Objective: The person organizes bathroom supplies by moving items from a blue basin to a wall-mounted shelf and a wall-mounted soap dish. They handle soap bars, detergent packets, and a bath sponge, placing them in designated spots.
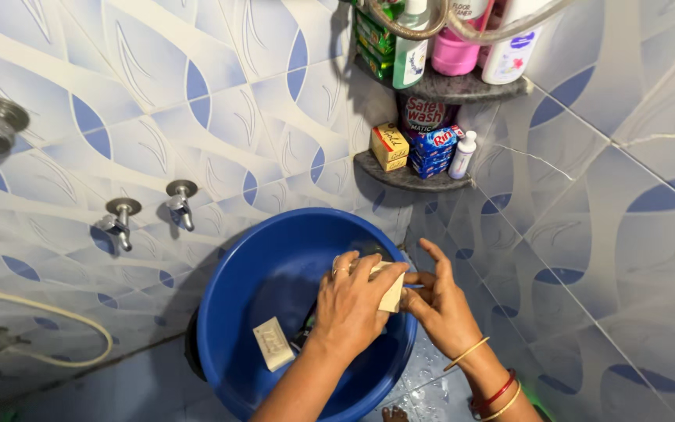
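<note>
**Soap bar held between both hands over the blue basin**

My left hand [351, 301] is curled over the top of a pale cream bar of soap [391, 291], fingers and thumb wrapped round it so most of the bar is hidden; only its right end shows, just right of the frame's centre. My right hand [437, 301] meets that end from the side, thumb and forefinger pinched near the corner while the other fingers fan upward and stay loose. I cannot tell whether it pinches the soap itself or a bit of wrapper. Both wrists come in from the lower edge of the frame, the right one wearing red and gold bangles [494, 391].

To do this well, I judge the bar should stay over the blue plastic basin [251, 273], so a slip lands inside it and not on the wet floor. A firm left grip with the work left to the right fingertips seems best, since soap turns slick.

A second bar of soap [273, 343] lies inside the basin, lower left of my hands, beside something dark. Two wall taps [150, 209] sit at middle left, and corner shelves [416, 178] with bottles and packets at upper right.
</note>
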